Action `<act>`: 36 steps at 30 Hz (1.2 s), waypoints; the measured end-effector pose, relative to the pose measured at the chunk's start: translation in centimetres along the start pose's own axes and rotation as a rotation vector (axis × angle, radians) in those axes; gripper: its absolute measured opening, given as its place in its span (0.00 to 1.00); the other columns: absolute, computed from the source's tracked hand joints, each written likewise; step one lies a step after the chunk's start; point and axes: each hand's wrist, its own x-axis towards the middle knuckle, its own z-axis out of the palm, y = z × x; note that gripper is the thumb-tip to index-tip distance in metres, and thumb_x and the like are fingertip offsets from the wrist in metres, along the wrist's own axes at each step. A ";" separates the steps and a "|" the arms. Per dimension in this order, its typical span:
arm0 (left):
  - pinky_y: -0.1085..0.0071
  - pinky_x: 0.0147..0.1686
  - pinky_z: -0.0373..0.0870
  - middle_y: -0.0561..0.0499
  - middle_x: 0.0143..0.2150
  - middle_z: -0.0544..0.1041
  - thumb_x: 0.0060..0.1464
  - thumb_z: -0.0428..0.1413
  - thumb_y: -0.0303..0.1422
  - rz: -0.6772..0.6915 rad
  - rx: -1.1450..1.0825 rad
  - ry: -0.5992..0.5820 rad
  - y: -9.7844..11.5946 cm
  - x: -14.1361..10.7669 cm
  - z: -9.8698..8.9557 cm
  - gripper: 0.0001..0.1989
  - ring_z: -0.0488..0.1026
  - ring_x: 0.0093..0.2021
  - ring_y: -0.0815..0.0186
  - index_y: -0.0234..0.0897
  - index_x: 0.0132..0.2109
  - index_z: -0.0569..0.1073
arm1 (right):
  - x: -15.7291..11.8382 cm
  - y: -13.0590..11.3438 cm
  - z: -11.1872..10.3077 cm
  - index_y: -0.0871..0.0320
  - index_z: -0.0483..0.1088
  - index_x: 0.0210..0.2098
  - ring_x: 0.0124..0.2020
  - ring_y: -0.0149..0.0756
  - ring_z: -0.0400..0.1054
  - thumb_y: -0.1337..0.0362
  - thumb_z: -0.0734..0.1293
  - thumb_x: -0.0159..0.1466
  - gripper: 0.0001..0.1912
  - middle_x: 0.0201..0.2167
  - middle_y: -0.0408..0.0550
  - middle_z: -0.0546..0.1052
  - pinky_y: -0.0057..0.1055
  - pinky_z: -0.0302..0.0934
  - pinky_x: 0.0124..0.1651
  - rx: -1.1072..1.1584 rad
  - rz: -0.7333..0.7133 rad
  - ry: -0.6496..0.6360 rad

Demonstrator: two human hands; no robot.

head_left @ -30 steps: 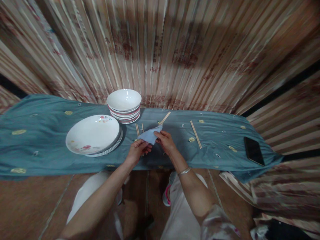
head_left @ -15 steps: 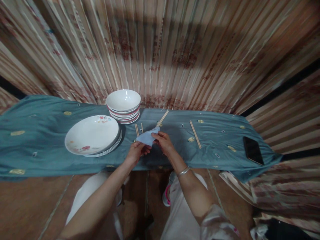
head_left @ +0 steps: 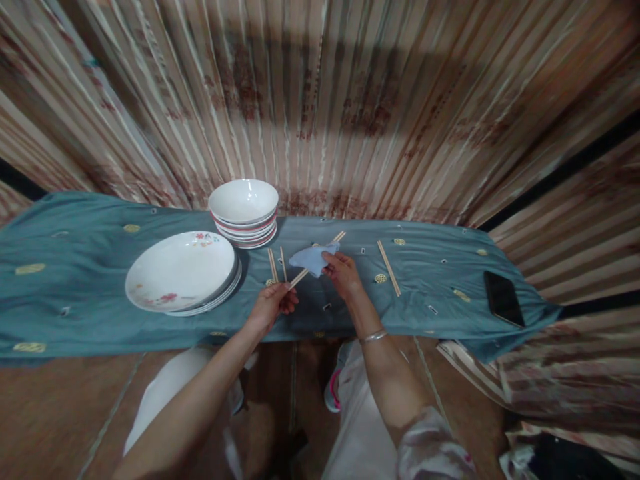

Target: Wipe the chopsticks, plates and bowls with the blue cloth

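We find our left hand (head_left: 274, 305) closed on chopsticks (head_left: 299, 279), our right hand (head_left: 344, 272) pinching a blue cloth (head_left: 311, 259) around them; stacked plates (head_left: 183, 270) stand left of both

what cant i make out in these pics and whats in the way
Held chopsticks, middle: head view, under the blue cloth
Their near ends: head view, inside the left hand
Insides of the lower bowls: head view, covered by the top bowl
Faces of the lower plates: head view, covered by the top plate
Dark item, lower right: head view, cut off by the bottom edge
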 end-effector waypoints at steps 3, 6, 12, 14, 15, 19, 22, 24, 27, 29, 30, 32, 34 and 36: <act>0.78 0.16 0.59 0.52 0.18 0.74 0.38 0.64 0.44 0.000 0.003 -0.002 0.0 -0.1 -0.1 0.18 0.67 0.15 0.73 0.32 0.27 0.72 | 0.2 -0.3 -0.3 0.58 0.75 0.25 0.21 0.26 0.66 0.60 0.77 0.43 0.13 0.22 0.40 0.76 0.23 0.62 0.24 0.027 -0.019 0.030; 0.78 0.16 0.59 0.52 0.18 0.74 0.37 0.65 0.45 0.005 0.002 -0.008 0.0 0.0 -0.2 0.19 0.67 0.15 0.73 0.33 0.27 0.73 | 0.4 -0.6 -0.6 0.57 0.74 0.24 0.21 0.25 0.65 0.61 0.76 0.43 0.12 0.21 0.39 0.75 0.23 0.62 0.24 0.034 -0.027 0.059; 0.77 0.16 0.58 0.51 0.18 0.74 0.36 0.65 0.45 0.021 0.009 -0.025 -0.1 0.1 -0.6 0.19 0.66 0.15 0.73 0.32 0.26 0.73 | 0.6 -1.4 -1.2 0.57 0.73 0.23 0.22 0.27 0.65 0.63 0.74 0.47 0.08 0.21 0.38 0.75 0.24 0.61 0.25 0.048 -0.055 0.093; 0.77 0.16 0.58 0.52 0.18 0.74 0.36 0.65 0.45 0.028 0.013 -0.028 -0.2 0.1 -0.7 0.19 0.65 0.15 0.73 0.32 0.26 0.73 | 0.6 -1.6 -1.3 0.57 0.72 0.23 0.22 0.27 0.65 0.63 0.74 0.47 0.07 0.21 0.38 0.75 0.24 0.61 0.26 0.060 -0.059 0.099; 0.77 0.16 0.58 0.52 0.18 0.74 0.37 0.64 0.45 0.029 0.017 -0.028 -0.2 0.1 -0.8 0.19 0.65 0.15 0.73 0.32 0.26 0.73 | 0.6 -1.7 -1.4 0.57 0.72 0.22 0.22 0.27 0.65 0.64 0.74 0.47 0.07 0.20 0.38 0.75 0.24 0.60 0.25 0.071 -0.059 0.101; 0.78 0.16 0.57 0.52 0.19 0.74 0.37 0.65 0.45 0.034 0.039 -0.031 -0.2 0.1 -1.0 0.19 0.65 0.15 0.74 0.32 0.27 0.73 | 0.6 -2.0 -1.6 0.57 0.72 0.22 0.21 0.26 0.65 0.65 0.74 0.46 0.07 0.20 0.37 0.75 0.23 0.60 0.24 0.132 -0.066 0.108; 0.78 0.17 0.59 0.53 0.20 0.74 0.36 0.66 0.44 0.044 0.054 -0.036 -0.2 0.0 -1.1 0.19 0.67 0.17 0.74 0.32 0.27 0.72 | 0.7 -1.8 -1.6 0.58 0.72 0.22 0.21 0.26 0.65 0.65 0.75 0.46 0.07 0.20 0.37 0.75 0.23 0.60 0.23 0.157 -0.074 0.103; 0.78 0.18 0.59 0.53 0.20 0.75 0.37 0.66 0.44 0.049 0.059 -0.041 -0.2 0.0 -1.2 0.19 0.67 0.18 0.74 0.32 0.27 0.72 | 0.8 -1.6 -1.5 0.57 0.72 0.22 0.21 0.26 0.66 0.64 0.75 0.46 0.08 0.20 0.37 0.75 0.23 0.60 0.23 0.161 -0.068 0.101; 0.78 0.19 0.60 0.52 0.21 0.75 0.36 0.66 0.43 0.048 0.055 -0.043 -0.3 0.0 -1.2 0.19 0.68 0.18 0.73 0.32 0.27 0.72 | 0.8 -1.2 -1.3 0.57 0.72 0.23 0.22 0.27 0.67 0.64 0.75 0.46 0.08 0.21 0.38 0.76 0.23 0.61 0.24 0.150 -0.050 0.097; 0.78 0.19 0.61 0.52 0.22 0.76 0.35 0.67 0.42 0.038 0.045 -0.040 -0.3 0.0 -1.1 0.19 0.69 0.19 0.73 0.32 0.28 0.72 | 0.7 -0.9 -1.1 0.57 0.73 0.24 0.23 0.27 0.67 0.63 0.76 0.46 0.09 0.22 0.38 0.76 0.24 0.61 0.25 0.132 -0.036 0.085; 0.78 0.19 0.61 0.52 0.22 0.76 0.34 0.67 0.42 0.033 0.039 -0.037 -0.3 0.1 -1.0 0.19 0.69 0.19 0.73 0.32 0.28 0.72 | 0.6 -0.7 -0.9 0.57 0.73 0.25 0.23 0.27 0.67 0.63 0.76 0.46 0.10 0.22 0.39 0.76 0.23 0.61 0.25 0.121 -0.027 0.077; 0.78 0.19 0.60 0.52 0.22 0.76 0.33 0.67 0.41 0.023 0.028 -0.028 -0.3 0.1 -0.9 0.19 0.69 0.19 0.73 0.32 0.28 0.72 | 0.5 -0.3 -0.5 0.58 0.73 0.25 0.23 0.27 0.67 0.62 0.76 0.44 0.12 0.22 0.39 0.76 0.23 0.61 0.26 0.102 -0.005 0.060; 0.78 0.19 0.60 0.52 0.22 0.76 0.33 0.67 0.41 0.020 0.020 -0.021 -0.3 0.1 -0.7 0.19 0.69 0.19 0.73 0.32 0.28 0.72 | 0.2 0.1 0.0 0.59 0.74 0.26 0.23 0.26 0.67 0.61 0.77 0.42 0.14 0.21 0.39 0.76 0.23 0.61 0.26 0.088 0.026 0.036; 0.78 0.18 0.60 0.52 0.22 0.76 0.34 0.67 0.41 0.025 0.013 -0.022 -0.3 0.1 -0.6 0.18 0.69 0.19 0.73 0.32 0.28 0.72 | -0.1 0.6 0.6 0.59 0.75 0.26 0.22 0.26 0.67 0.59 0.77 0.40 0.16 0.21 0.39 0.76 0.23 0.61 0.26 0.074 0.055 0.009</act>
